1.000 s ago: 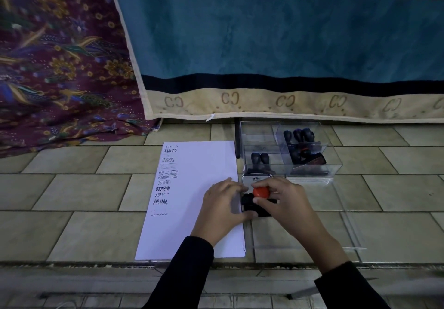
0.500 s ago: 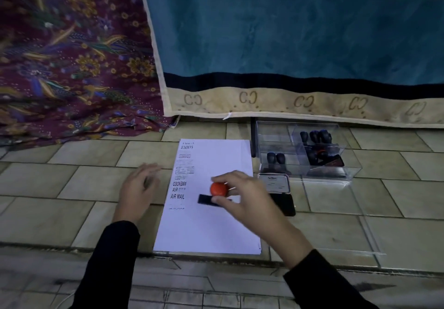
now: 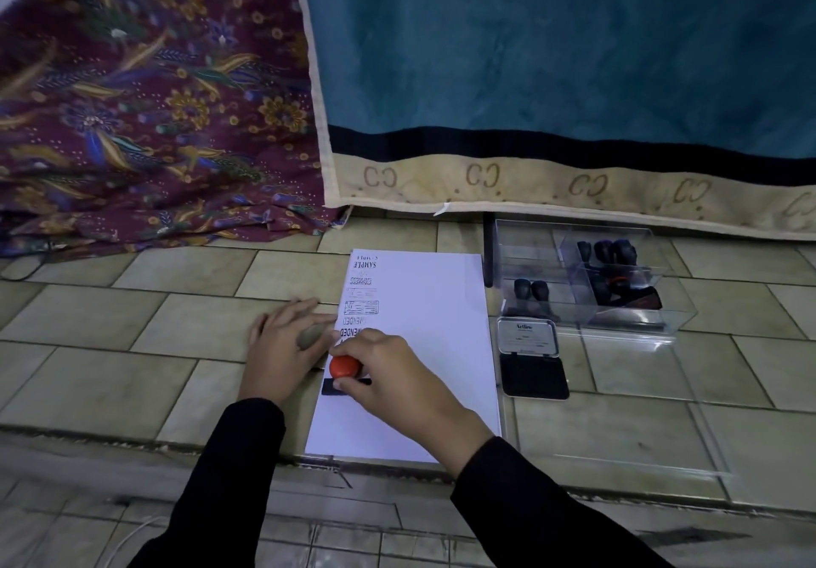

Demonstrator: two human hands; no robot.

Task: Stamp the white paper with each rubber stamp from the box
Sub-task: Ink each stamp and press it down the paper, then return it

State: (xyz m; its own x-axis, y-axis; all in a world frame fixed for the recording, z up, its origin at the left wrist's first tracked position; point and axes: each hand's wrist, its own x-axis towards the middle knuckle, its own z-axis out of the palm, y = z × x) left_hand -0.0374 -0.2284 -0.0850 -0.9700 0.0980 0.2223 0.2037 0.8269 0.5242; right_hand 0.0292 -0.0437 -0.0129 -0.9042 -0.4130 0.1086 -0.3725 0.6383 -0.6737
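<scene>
The white paper (image 3: pixel 424 347) lies on the tiled floor with several stamped words down its left side. My right hand (image 3: pixel 393 382) grips a rubber stamp with an orange knob (image 3: pixel 344 366) and a black base, which is down on the paper's left part. My left hand (image 3: pixel 287 342) lies flat, fingers straight, on the floor and the paper's left edge. A clear plastic box (image 3: pixel 591 276) to the right of the paper holds several black-handled stamps. An open black ink pad (image 3: pixel 532 358) sits in front of the box.
A blue, black and beige blanket (image 3: pixel 552 82) hangs behind the paper and box. Patterned purple cloth (image 3: pixel 145 117) lies at the back left. A clear box lid (image 3: pixel 618 413) lies flat on the floor at the right. A step edge runs just below the paper.
My right hand carried the orange-knobbed stamp from the ink pad leftwards and lowered it onto the paper. My left hand moved from the ink pad to the paper's left edge.
</scene>
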